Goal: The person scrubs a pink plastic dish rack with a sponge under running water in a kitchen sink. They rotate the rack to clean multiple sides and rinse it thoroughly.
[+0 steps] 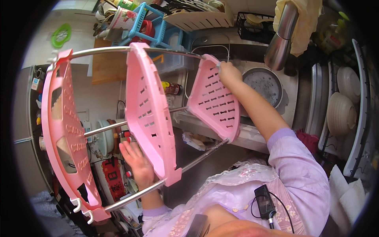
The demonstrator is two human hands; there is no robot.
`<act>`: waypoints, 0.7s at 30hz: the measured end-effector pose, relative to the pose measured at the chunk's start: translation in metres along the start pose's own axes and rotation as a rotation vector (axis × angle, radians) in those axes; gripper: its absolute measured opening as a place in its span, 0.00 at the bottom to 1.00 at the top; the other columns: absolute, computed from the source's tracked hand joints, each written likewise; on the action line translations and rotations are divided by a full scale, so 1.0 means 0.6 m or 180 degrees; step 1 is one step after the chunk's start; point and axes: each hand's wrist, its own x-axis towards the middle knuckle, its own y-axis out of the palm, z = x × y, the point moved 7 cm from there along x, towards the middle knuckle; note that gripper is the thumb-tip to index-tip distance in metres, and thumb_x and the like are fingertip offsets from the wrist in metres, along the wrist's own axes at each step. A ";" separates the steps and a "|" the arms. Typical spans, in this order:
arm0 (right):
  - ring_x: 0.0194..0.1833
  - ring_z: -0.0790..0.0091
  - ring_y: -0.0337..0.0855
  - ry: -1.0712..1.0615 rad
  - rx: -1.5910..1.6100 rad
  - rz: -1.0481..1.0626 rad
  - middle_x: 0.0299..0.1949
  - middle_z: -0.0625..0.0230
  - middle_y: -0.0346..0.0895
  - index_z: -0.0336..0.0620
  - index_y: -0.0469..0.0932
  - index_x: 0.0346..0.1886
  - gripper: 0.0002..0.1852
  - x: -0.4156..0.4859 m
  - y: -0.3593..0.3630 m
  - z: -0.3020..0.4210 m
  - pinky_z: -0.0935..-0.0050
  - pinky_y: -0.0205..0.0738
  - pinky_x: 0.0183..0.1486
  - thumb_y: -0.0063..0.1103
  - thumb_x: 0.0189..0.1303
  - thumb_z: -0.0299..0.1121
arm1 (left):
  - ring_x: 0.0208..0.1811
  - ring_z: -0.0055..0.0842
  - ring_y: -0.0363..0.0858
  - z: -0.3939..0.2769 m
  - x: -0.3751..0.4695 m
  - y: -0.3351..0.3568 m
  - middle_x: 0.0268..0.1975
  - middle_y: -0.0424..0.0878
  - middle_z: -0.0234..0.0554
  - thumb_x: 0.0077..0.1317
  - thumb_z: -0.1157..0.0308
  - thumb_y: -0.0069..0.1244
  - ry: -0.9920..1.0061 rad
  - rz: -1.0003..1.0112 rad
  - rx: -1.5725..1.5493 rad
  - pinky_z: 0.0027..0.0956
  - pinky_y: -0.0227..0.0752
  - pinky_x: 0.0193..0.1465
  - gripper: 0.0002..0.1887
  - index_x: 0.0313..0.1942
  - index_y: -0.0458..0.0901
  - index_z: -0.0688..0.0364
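A three-tier pink plastic corner rack (149, 97) with metal poles is tilted on its side in front of me. My right hand (229, 74) is closed at the corner of the perforated end tier (216, 100). A small greyish bit shows at its fingertips, too unclear to name. My left hand (137, 164) is beside the middle tier, behind a metal pole (136, 195), palm showing and fingers extended. Nothing is visible in it; whether it touches the tier is hard to tell. White hooks (83, 210) hang from the other end tier (74, 127).
Behind the end tier is a sink (288, 89) holding a round basin (262, 86) of water. A metal cylinder (281, 38) with yellow cloth (308, 26) hangs above. Blue baskets (161, 29) crowd the back counter. Bowls (340, 114) stand in a rack at right.
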 end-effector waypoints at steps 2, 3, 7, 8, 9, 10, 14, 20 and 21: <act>0.43 0.44 0.83 0.0072 -0.0025 -0.0025 0.44 0.45 0.76 0.34 0.73 0.45 0.11 -0.007 -0.001 -0.002 0.52 0.79 0.43 0.48 0.60 0.28 | 0.68 0.43 0.63 0.030 0.000 -0.048 0.65 0.65 0.50 0.62 0.57 0.51 -0.0253 -0.0971 -0.1578 0.49 0.58 0.70 0.42 0.71 0.47 0.59; 0.43 0.44 0.83 0.0180 -0.0087 -0.0008 0.44 0.45 0.76 0.34 0.73 0.45 0.12 -0.009 0.001 -0.005 0.52 0.79 0.43 0.48 0.61 0.28 | 0.67 0.43 0.65 0.045 0.009 -0.042 0.63 0.68 0.50 0.65 0.58 0.49 -0.0590 -0.0683 -0.1942 0.49 0.59 0.69 0.38 0.70 0.50 0.60; 0.41 0.45 0.83 0.0082 -0.0181 -0.0166 0.42 0.44 0.77 0.33 0.72 0.45 0.12 -0.023 0.000 -0.003 0.53 0.80 0.42 0.48 0.60 0.27 | 0.59 0.41 0.74 0.099 0.036 -0.064 0.57 0.75 0.51 0.70 0.63 0.44 -0.1614 -0.0775 -0.1915 0.46 0.66 0.64 0.28 0.67 0.59 0.63; 0.41 0.45 0.84 0.0022 -0.0166 -0.0183 0.42 0.45 0.77 0.32 0.72 0.46 0.12 -0.029 -0.002 -0.001 0.54 0.80 0.42 0.48 0.60 0.27 | 0.56 0.40 0.76 0.106 0.037 -0.077 0.56 0.76 0.51 0.70 0.65 0.44 -0.1681 -0.0895 -0.1619 0.44 0.70 0.61 0.27 0.66 0.60 0.63; 0.41 0.45 0.84 -0.0097 -0.0150 -0.0273 0.41 0.45 0.77 0.32 0.72 0.46 0.13 -0.034 -0.008 0.006 0.54 0.80 0.42 0.48 0.59 0.27 | 0.54 0.39 0.78 0.108 0.038 -0.085 0.55 0.77 0.51 0.70 0.67 0.44 -0.1710 -0.0812 -0.1433 0.42 0.73 0.58 0.25 0.65 0.61 0.64; 0.42 0.46 0.84 -0.0032 -0.0237 -0.0086 0.42 0.46 0.77 0.33 0.72 0.47 0.14 -0.034 -0.006 0.006 0.55 0.80 0.42 0.50 0.59 0.28 | 0.51 0.37 0.80 0.096 0.048 -0.091 0.54 0.77 0.50 0.68 0.71 0.45 -0.1299 -0.0556 -0.0917 0.40 0.76 0.54 0.25 0.64 0.62 0.62; 0.48 0.51 0.82 -0.0227 -0.0864 0.0707 0.48 0.51 0.76 0.36 0.78 0.48 0.18 0.014 -0.003 0.042 0.61 0.81 0.45 0.58 0.57 0.36 | 0.48 0.34 0.81 0.109 0.036 -0.142 0.53 0.76 0.46 0.64 0.75 0.48 -0.1669 -0.0951 -0.0237 0.35 0.78 0.49 0.25 0.62 0.66 0.59; 0.53 0.46 0.77 -0.0091 -0.0180 0.0589 0.56 0.50 0.71 0.37 0.71 0.59 0.27 0.095 0.023 0.067 0.57 0.74 0.55 0.57 0.59 0.40 | 0.38 0.26 0.80 0.134 0.009 -0.164 0.42 0.78 0.38 0.66 0.74 0.48 -0.1577 -0.1067 -0.0939 0.29 0.78 0.40 0.20 0.59 0.69 0.59; 0.51 0.44 0.78 -0.0131 0.0244 0.0474 0.54 0.48 0.72 0.37 0.66 0.62 0.26 0.072 0.033 0.063 0.55 0.73 0.55 0.52 0.60 0.36 | 0.37 0.26 0.80 0.138 0.002 -0.168 0.41 0.78 0.37 0.67 0.73 0.48 -0.1444 -0.1037 -0.1064 0.29 0.78 0.40 0.20 0.59 0.69 0.58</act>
